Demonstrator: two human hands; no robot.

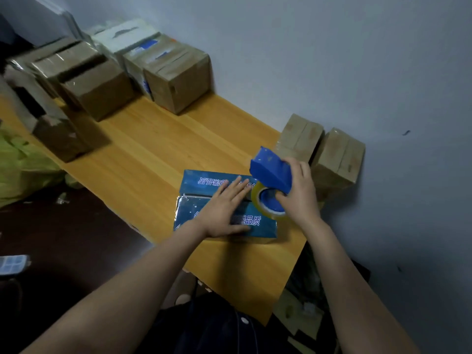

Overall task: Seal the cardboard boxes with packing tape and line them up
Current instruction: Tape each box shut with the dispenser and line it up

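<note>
While left hand presses flat, fingers straight, on blue box, right hand grips tape dispenser at right end of seam; seam axis runs leftward.

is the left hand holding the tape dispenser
No, the left hand lies flat on the blue box while the right hand grips the tape dispenser.

A blue printed cardboard box lies flat near the front of the bench, its two top flaps closed with a dark seam between them. A blue tape dispenser carrying a yellowish clear tape roll stands tilted at the box's right end. Two taped brown boxes sit side by side just beyond it, and further brown boxes cluster at the bench's far end.
</note>
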